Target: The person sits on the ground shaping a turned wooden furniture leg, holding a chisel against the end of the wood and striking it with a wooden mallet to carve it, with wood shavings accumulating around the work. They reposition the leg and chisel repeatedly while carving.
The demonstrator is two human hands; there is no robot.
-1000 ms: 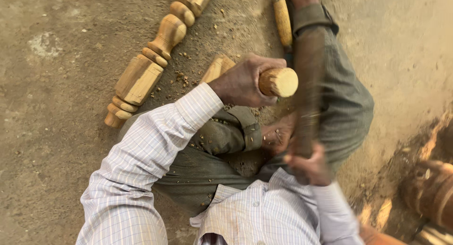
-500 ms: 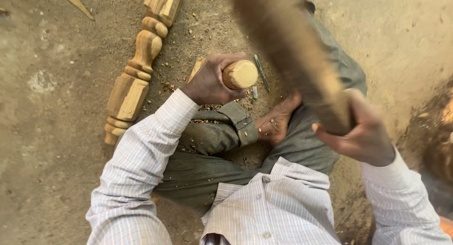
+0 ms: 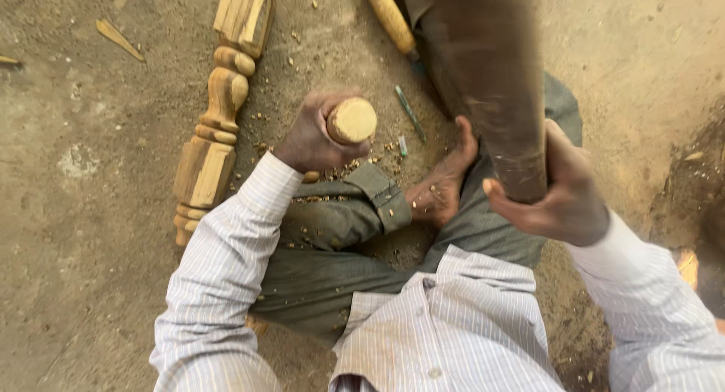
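Observation:
My left hand (image 3: 313, 135) grips an upright chisel with a round pale wooden handle (image 3: 352, 120), held over the ground in front of my crossed legs. My right hand (image 3: 555, 192) is closed around a thick dark wooden mallet (image 3: 491, 82), raised and blurred, up and to the right of the chisel's top. My bare foot (image 3: 442, 180) rests between the two hands, dusted with chips. What the chisel's blade touches is hidden under my hand.
A turned wooden leg (image 3: 219, 109) lies on the dirt floor to the left. Another tool with a wooden handle (image 3: 390, 16) lies at the top, a thin metal rod (image 3: 409, 112) beside it. Wood chips (image 3: 340, 169) are scattered around.
The mallet struck low near my lap a second ago, then swung up; it now stands higher and more upright to the right of the chisel. My left hand keeps hold of the chisel.

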